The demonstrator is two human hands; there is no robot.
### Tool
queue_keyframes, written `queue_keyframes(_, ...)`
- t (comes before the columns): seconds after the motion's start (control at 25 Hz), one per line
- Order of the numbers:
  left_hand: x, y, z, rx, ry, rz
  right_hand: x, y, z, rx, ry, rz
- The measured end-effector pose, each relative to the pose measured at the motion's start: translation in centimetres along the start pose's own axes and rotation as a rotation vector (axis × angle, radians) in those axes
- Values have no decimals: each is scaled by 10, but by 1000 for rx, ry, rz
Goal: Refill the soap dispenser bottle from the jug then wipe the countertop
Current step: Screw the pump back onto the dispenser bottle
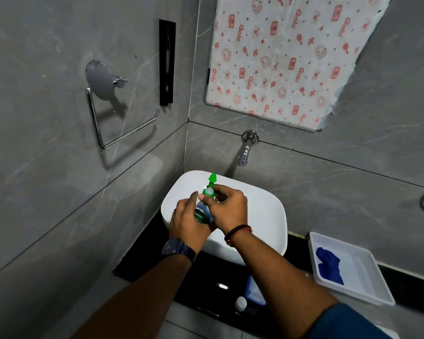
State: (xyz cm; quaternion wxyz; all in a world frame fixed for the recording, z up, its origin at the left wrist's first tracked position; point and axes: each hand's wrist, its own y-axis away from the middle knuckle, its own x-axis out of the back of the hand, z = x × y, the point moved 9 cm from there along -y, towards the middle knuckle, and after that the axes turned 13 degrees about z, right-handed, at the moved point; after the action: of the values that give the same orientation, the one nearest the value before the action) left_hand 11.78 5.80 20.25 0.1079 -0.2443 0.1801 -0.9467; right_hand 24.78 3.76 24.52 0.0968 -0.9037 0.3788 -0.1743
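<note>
One head-worn wide-angle view, looking forward and down.

It sits close above both forearms: the left hand (190, 225) and right hand (227, 210) meet mid-frame, the basin (262, 216) directly beneath them, the tap (244, 152) and tiled wall beyond, black counter (142, 255) nearer the wearer.

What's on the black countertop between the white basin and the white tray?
Nothing: in the head view the black countertop between the white basin and white tray is bare.

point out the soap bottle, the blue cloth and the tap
soap bottle (202, 214), head view, on its label between the hands
blue cloth (328, 265), head view, middle of the folds in the white tray
tap (244, 152), head view, on the spout
</note>
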Motion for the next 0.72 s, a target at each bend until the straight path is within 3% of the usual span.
queue_keyframes(0.52,0,-6,-11,-15,-101,22,13,-20,-38,50,190,-8)
queue_keyframes(0.72,-5,-7,-14,-43,-134,-24,-13,-22,-48,193,410,-238)
